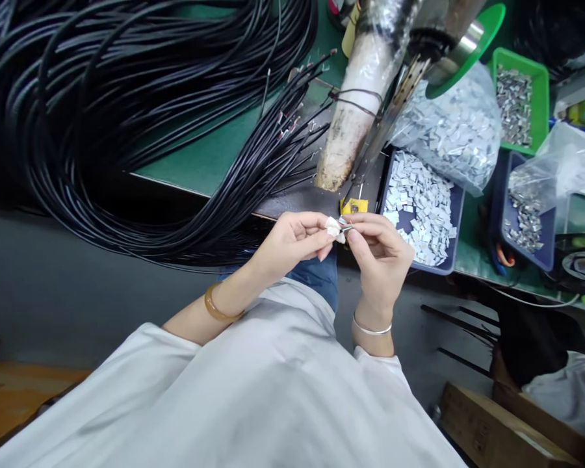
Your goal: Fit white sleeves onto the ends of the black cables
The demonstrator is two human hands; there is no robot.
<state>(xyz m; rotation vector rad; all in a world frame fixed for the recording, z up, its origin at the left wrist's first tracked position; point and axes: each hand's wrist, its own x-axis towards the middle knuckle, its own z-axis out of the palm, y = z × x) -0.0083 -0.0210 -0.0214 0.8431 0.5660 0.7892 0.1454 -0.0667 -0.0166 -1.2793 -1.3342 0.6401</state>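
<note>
My left hand (299, 239) is closed in a pinch on a small white piece (332, 227), close to the bench edge. Right beside it, my right hand (379, 250) pinches a small dark metallic part (346, 229) between thumb and forefinger. The fingertips of both hands nearly meet, and they hide much of the small pieces. Just beyond them lies a yellow block (353, 206), below the tip of a plastic-wrapped tube (348, 130). A blue tray (454, 242) of small white pieces is right next to my right hand.
Long black cables (175, 234) cover the left of the green bench (185, 159), stripped ends toward the middle. On the right are a bag of white pieces (451, 123), a green bin (542, 104) and another blue tray (541, 255) of metal parts. Cardboard boxes (487, 422) stand lower right.
</note>
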